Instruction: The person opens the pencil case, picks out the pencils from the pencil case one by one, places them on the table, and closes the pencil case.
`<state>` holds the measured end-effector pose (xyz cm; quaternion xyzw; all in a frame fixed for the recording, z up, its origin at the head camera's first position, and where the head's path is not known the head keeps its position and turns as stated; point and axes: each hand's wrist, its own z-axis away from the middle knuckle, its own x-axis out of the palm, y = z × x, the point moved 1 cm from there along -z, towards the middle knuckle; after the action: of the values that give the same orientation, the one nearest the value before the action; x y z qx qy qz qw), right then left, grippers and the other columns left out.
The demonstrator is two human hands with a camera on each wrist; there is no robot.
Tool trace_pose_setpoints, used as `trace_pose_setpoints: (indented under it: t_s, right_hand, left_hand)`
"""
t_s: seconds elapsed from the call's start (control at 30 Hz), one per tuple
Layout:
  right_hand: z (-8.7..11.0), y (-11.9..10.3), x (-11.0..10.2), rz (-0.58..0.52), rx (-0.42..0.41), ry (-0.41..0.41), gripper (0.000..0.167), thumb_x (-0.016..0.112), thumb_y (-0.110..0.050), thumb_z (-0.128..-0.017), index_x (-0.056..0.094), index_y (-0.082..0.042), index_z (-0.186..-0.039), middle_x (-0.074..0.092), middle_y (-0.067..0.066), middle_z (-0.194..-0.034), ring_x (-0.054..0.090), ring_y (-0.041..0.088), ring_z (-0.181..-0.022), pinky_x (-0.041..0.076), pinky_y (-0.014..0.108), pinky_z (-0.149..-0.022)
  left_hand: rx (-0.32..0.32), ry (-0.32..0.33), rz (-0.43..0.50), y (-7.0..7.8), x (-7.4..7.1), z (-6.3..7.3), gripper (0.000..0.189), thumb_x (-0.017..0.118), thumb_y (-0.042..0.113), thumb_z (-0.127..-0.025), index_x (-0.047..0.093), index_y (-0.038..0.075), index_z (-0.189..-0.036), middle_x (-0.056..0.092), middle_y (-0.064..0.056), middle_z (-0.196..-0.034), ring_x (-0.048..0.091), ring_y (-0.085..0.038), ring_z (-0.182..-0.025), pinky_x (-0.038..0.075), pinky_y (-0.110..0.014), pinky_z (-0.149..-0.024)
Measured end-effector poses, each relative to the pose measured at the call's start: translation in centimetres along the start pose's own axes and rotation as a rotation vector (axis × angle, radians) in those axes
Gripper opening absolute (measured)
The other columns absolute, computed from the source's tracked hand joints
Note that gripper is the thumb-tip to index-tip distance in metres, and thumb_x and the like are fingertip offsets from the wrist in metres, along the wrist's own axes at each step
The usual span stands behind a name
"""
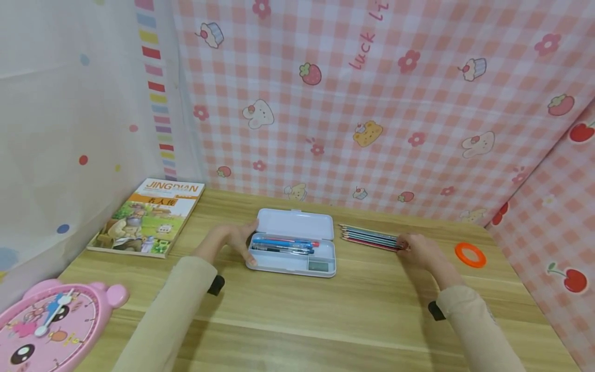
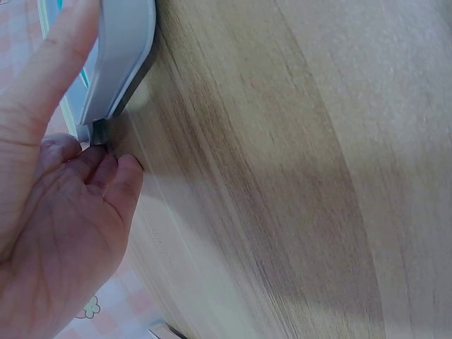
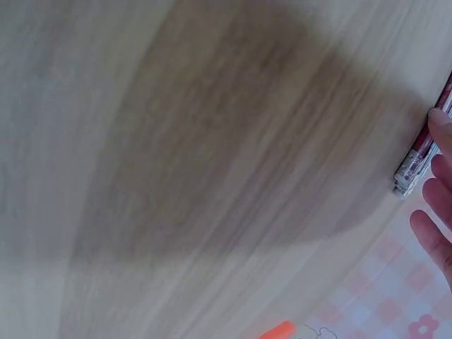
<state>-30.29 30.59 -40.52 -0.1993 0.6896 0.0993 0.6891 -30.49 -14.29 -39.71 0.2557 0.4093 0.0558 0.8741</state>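
A white pencil case [image 1: 288, 270] lies with its lid [image 1: 295, 225] folded back on the table. Inside are several pens [image 1: 283, 244], blue, red and black, and a grey-green block [image 1: 318, 266] in the front right compartment. My left hand [image 1: 239, 244] grips the case's left end, thumb at the front corner and fingers toward the back. To the right of the case, several pencils [image 1: 369, 237] lie side by side, sharpened tips pointing left. My right hand [image 1: 418, 250] pinches their right ends; in the right wrist view the thumb rests on a dark red pencil [image 3: 424, 141].
An orange ring [image 1: 470, 255] lies right of my right hand. At the left is a picture book [image 1: 149, 219], with a pink clock [image 1: 51, 328] nearer the front. Patterned cloth [image 1: 325, 113] hangs along the table's back edge and sides.
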Motion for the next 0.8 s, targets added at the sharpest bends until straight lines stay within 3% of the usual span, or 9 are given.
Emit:
trace_pose_setpoints:
  t_s: [0.2,0.33,0.63,0.8]
  right_hand:
    - [-0.5,-0.9,0.1,-0.003,0.008,0.002,0.016,0.069,-0.018,-0.08,0.062,-0.005,-0.087,0.06,0.004,-0.074,0.053,0.016,-0.067,0.045,0.034,-0.059]
    - [-1.5,-2.5,0.0,-0.05,0.005,-0.015,0.02,0.069,-0.019,-0.081,0.063,-0.004,-0.091,0.061,0.007,-0.079,0.055,0.018,-0.071,0.046,0.036,-0.063]
    - [-5.4,-7.4,0.8,-0.212,-0.004,-0.014,0.023,0.066,-0.018,-0.084,0.065,0.002,-0.095,0.066,0.012,-0.085,0.059,0.021,-0.077,0.051,0.037,-0.071]
    - [-7.6,-9.9,1.2,-0.327,0.074,-0.011,0.027,0.064,-0.017,-0.084,0.065,0.006,-0.098,0.068,0.019,-0.093,0.063,0.025,-0.085,0.053,0.037,-0.077]
  left_hand:
    - [0.0,-0.007,0.001,-0.1,0.0,0.1,0.124,0.078,0.038,-0.068,-0.013,0.0,-0.144,-0.01,-0.021,-0.152,-0.005,-0.035,-0.141,0.005,-0.046,-0.116]
    - [0.006,-0.006,-0.007,-0.2,0.0,0.2,0.124,0.078,0.038,-0.068,-0.012,-0.001,-0.144,-0.009,-0.022,-0.152,-0.004,-0.035,-0.141,0.006,-0.047,-0.116]
    - [0.006,-0.001,-0.014,-0.3,0.1,0.2,0.124,0.078,0.038,-0.068,-0.012,-0.001,-0.144,-0.008,-0.022,-0.152,-0.004,-0.036,-0.141,0.005,-0.047,-0.116]
    - [0.023,0.017,-0.013,0.2,0.0,0.2,0.123,0.079,0.034,-0.068,-0.012,-0.004,-0.143,-0.008,-0.024,-0.151,-0.003,-0.037,-0.14,0.005,-0.047,-0.116]
